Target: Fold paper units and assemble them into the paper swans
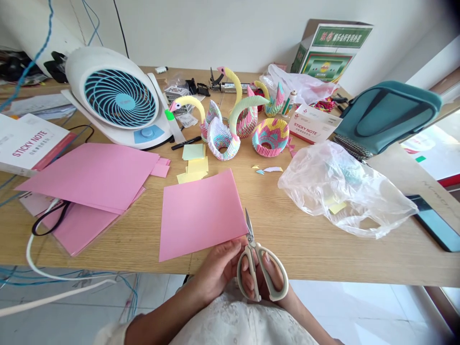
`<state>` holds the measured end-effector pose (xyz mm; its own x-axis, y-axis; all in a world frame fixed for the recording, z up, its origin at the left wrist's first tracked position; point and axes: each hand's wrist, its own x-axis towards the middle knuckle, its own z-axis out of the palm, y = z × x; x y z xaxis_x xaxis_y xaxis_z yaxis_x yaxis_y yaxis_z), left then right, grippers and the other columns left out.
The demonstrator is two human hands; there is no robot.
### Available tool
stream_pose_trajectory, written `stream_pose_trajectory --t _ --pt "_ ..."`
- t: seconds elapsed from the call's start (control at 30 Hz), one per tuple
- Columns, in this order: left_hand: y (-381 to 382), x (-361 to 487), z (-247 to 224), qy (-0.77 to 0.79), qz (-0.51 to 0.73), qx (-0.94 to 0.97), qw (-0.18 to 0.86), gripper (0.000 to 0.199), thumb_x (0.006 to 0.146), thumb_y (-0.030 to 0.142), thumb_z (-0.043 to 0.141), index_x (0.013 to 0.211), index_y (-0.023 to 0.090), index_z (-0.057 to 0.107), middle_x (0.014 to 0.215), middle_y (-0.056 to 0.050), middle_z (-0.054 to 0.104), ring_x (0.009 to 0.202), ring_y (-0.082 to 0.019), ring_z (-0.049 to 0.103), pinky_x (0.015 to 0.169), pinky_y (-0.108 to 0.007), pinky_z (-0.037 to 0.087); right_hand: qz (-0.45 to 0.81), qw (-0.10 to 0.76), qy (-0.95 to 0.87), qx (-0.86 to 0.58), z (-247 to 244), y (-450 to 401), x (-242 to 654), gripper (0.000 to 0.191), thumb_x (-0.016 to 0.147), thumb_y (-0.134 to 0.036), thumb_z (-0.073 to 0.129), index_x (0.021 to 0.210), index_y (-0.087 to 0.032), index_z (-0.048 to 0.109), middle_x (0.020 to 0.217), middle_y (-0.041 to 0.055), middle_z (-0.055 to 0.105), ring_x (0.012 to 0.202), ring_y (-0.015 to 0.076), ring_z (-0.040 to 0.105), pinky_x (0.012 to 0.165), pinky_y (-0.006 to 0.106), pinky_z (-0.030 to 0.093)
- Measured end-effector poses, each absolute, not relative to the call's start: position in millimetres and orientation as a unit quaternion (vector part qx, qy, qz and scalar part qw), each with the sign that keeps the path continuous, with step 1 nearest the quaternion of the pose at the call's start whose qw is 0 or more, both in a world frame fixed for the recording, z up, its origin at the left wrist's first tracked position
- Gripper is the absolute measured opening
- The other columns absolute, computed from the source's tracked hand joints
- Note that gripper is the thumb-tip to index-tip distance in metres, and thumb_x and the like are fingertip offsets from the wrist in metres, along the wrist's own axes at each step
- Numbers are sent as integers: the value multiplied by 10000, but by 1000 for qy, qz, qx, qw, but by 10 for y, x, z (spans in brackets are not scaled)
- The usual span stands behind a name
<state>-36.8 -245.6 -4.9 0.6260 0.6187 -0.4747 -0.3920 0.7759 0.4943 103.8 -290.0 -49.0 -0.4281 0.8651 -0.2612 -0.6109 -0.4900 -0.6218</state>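
One pink sheet (201, 215), left grip (215, 268) (scissors (251, 251) beside)

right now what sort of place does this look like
Probably a paper-craft workspace: a wooden table holds folded paper swans, pink paper sheets and sticky notes, with scissors in hand.

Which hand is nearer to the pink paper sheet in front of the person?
Left. The left hand touches the lower edge of the pink paper sheet; the right hand is farther right, gripping scissors, their blades beside the sheet's corner.
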Motion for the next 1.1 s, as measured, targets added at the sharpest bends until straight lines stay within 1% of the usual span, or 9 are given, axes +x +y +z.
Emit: stream_pose_trajectory --t 0.1,0.17,0.3,0.4,0.47,0.57,0.7,0.9,1.1 --pt "-2598 -695 117 354 203 318 856 313 937 424 562 854 160 707 819 -118 737 763 -236 719 745 -330 552 822 444 -220 -282 -565 -3066 1041 562 852 -753 488 881 -212 639 536 -19 516 428 111 437 453 254 329" --pt "-2645 -885 227 407 156 439 786 249 909 381 619 898 170 752 923 -117 749 869 -236 712 756 -284 537 821 443 -212 -290 -612 -3176 1028 570 830 -767 507 862 -214 642 526 -20 504 426 116 423 464 273 331" --pt "-2566 -887 239 467 260 641 551 208 928 304 577 975 226 765 1023 -93 740 966 -228 675 851 -284 513 816 463 -190 -289 -706 -3384 997 589 799 -799 507 840 -224 626 510 -27 468 426 119 409 473 282 338" --pt "-2432 -593 -6 458 318 730 396 376 918 246 562 1283 259 651 1384 -81 605 1341 -267 491 1163 -392 311 811 476 -163 -299 -781 -3539 1026 604 799 -817 474 833 -233 628 520 -27 443 441 121 411 479 280 322" --pt "-2381 -384 -212 447 278 781 337 473 927 243 528 1400 229 548 1505 -96 487 1442 -280 371 1226 -446 178 803 482 -151 -316 -839 -3639 1084 609 808 -815 456 839 -237 648 541 -14 450 454 130 404 482 293 294" --pt "-2416 -169 -425 428 191 842 266 553 951 278 497 1491 193 417 1582 -116 363 1494 -296 264 1239 -489 103 791 501 -139 -323 -945 -3776 1185 613 802 -812 464 845 -239 680 555 0 455 464 141 369 495 306 252" --pt "-2556 -24 -466 423 107 886 160 561 990 310 434 1526 178 338 1627 -102 261 1511 -306 205 1218 -519 185 787 530 -128 -289 -1080 -3919 1252 593 783 -789 525 865 -229 705 554 8 463 487 147 338 508 289 232" --pt "-2648 121 -485 422 50 903 68 588 1024 354 332 1538 74 275 1617 -147 268 1504 -272 235 1199 -453 275 807 540 -95 -219 -1123 -3980 1256 583 835 -756 480 917 -226 710 575 3 453 479 138 253 519 280 221" --pt "-2659 113 -582 408 47 911 18 733 1010 535 264 1552 44 218 1624 -163 232 1512 -280 208 1211 -455 231 819 543 -58 -177 -1075 -3952 1260 581 845 -747 469 907 -211 683 608 -7 438 486 130 270 525 274 264"
